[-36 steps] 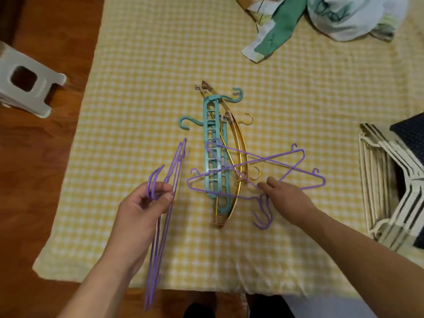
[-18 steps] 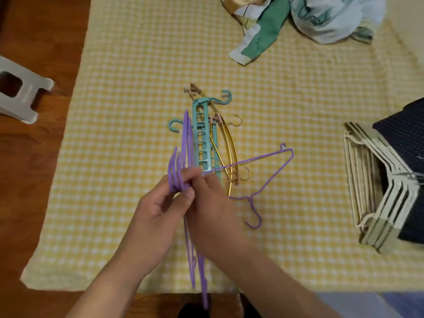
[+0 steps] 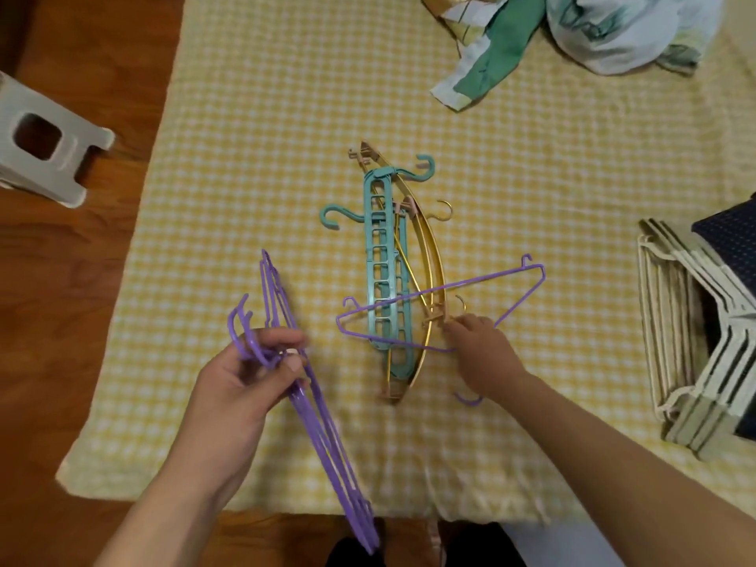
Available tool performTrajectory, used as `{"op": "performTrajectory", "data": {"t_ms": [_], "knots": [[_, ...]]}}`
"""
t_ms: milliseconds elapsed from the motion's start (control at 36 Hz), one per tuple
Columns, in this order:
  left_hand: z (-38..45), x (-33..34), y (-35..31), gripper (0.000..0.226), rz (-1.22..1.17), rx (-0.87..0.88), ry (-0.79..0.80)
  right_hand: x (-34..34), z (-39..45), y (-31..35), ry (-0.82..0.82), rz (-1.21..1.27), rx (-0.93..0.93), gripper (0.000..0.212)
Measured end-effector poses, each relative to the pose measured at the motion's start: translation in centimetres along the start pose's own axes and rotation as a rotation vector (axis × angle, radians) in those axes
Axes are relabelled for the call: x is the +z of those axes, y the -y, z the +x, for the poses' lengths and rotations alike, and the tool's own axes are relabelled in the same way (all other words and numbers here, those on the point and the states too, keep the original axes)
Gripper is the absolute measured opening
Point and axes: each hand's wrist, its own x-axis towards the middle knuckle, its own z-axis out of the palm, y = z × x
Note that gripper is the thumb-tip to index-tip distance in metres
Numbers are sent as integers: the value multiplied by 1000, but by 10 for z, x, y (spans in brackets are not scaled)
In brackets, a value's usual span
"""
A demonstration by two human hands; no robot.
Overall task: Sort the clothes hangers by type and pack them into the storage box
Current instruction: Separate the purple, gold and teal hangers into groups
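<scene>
- Head view: one loose purple wire hanger (image 3: 442,306) lies flat on the yellow checked blanket (image 3: 253,157), draped across the teal slotted hangers (image 3: 384,272) and the gold curved hangers (image 3: 429,280).
- Long axis of the loose hanger: its straight bar runs from lower left to upper right, crossing the teal and gold pile almost at right angles. Its hook (image 3: 468,399) points toward the person and shows just below the right hand.
- Right hand (image 3: 487,358): rests on the neck of the loose hanger, fingers curled down at the junction of its arms. Whether the grip is fully closed on the wire cannot be told; the fingertips appear to pinch it.
- Left hand (image 3: 245,382): grip closed round the hooks of a bundle of purple hangers (image 3: 315,407), held clear of the blanket, long axis running from upper left to lower right.
- Governing relation: the loose hanger lies right of the bundle, with the teal and gold pile partly between them. The right hand is the nearer hand, so lifting falls to it; judged next step, raise it clear and carry it left to the bundle.
- Risk, as judged: the wire may snag the gold hooks beneath.
- Outer area: cream hangers (image 3: 695,341) stacked at right against a dark box (image 3: 732,243); crumpled cloth (image 3: 572,30) at top; grey stool (image 3: 45,145) on the wooden floor (image 3: 61,300).
</scene>
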Motion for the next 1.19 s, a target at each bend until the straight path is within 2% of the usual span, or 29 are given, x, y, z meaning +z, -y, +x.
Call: {"op": "performTrajectory", "data": {"t_ms": [83,167,250,361,444,528,611,667,750,861,972,1056,1111,1195], "knots": [[0,-8,-1,24,-15,17,0,16,0,-24,-36,-289,-113,41],[1,-14,-1,24,-33,16,11,16,-2,-30,-99,-332,-236,37],[4,-15,-1,25,-45,12,2,-4,-11,-27,-149,-180,-284,31],[7,-10,-5,32,-49,38,-31,-40,-28,-7,-412,86,-204,17],[8,-2,-9,32,-45,74,-31,-69,-44,21,-578,274,-120,36],[5,16,-15,29,-20,111,7,-95,-67,59,-547,442,-129,44],[-2,40,-20,28,1,122,92,-97,-81,91,-445,675,-135,33],[-7,59,-23,28,-23,109,163,-92,-87,107,-422,708,-138,28],[-13,81,-25,39,-41,87,254,-83,-91,128,-369,794,-168,35],[-18,102,-24,46,2,102,333,-80,-101,122,-309,1053,-105,56],[-26,133,-16,49,185,121,464,-74,-109,93,-344,1081,-66,40],[-27,164,-4,55,380,136,546,-68,-120,73,-332,1205,150,35],[-21,182,6,58,549,198,592,-60,-125,55,-296,1132,316,32],[-10,204,17,63,724,191,665,-46,-118,19,-433,1021,409,19]]}}
